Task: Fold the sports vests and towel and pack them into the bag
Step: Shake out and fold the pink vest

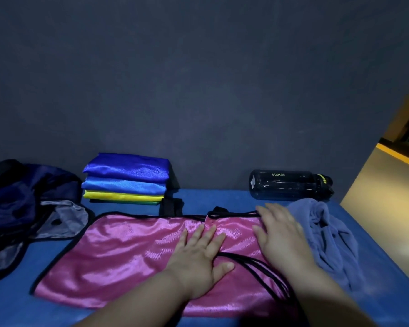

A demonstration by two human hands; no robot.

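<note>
A pink vest [128, 251], edged in black, lies spread flat on the blue counter [213, 197], along its near edge and about in the middle. Both hands of the person rest on the right half of it. The left hand [198, 253] lies flat, palm down, with the fingers straight and a little apart, and it grasps nothing. The right hand [279, 234] is just beside it, also flat and released, with its fingertips near the far hem of the vest. Between the two hands some thin black edges of the vest are bunched together.

Just to the right of the right hand a grey-blue towel [328, 244] lies crumpled and unfolded, near the right edge of the counter; it touches the side of the vest. At the far edge, left of the middle, is a stack of folded vests [125, 180]: dark blue on top, then light blue, yellow, and a green one at the bottom. A small black piece of cloth [171, 206] lies at the right foot of this stack.

At the left edge the dark navy bag [21, 197] lies slumped, showing its grey lining. A dark water bottle [288, 185] lies on its side in the far right corner, against the dark wall [198, 79].
</note>
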